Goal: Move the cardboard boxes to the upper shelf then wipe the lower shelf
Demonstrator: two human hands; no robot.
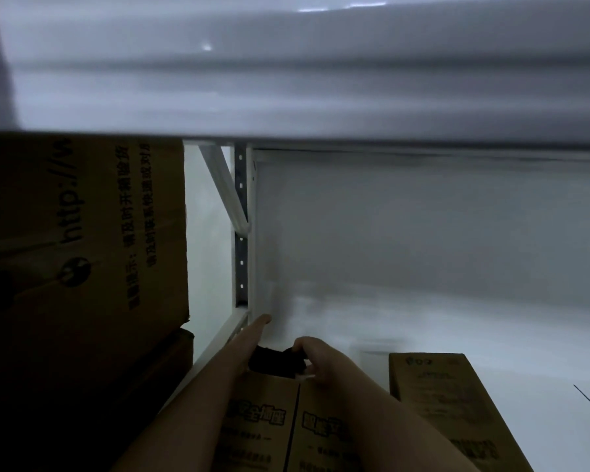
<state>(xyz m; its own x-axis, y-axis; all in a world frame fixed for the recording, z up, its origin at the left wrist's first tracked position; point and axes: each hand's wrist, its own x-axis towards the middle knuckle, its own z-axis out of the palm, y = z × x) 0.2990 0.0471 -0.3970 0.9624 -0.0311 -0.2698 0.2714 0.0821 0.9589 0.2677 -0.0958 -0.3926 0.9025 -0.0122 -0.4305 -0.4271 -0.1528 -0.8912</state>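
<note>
Both forearms fill the bottom of my view, reaching over a cardboard box (269, 424) on the lower shelf (457, 338). My left hand (252, 330) lies stretched out flat along the box's far left corner, fingers straight, gripping nothing I can see. My right hand (315, 357) is curled over the box's far edge — closed on it, beside a dark opening in the top. Just right of that hand sits a second cardboard box (440, 396). Left of my left hand stands a large box (92, 233), outside the shelf post (242, 233). The upper shelf (286, 80) spans above both hands.
</note>
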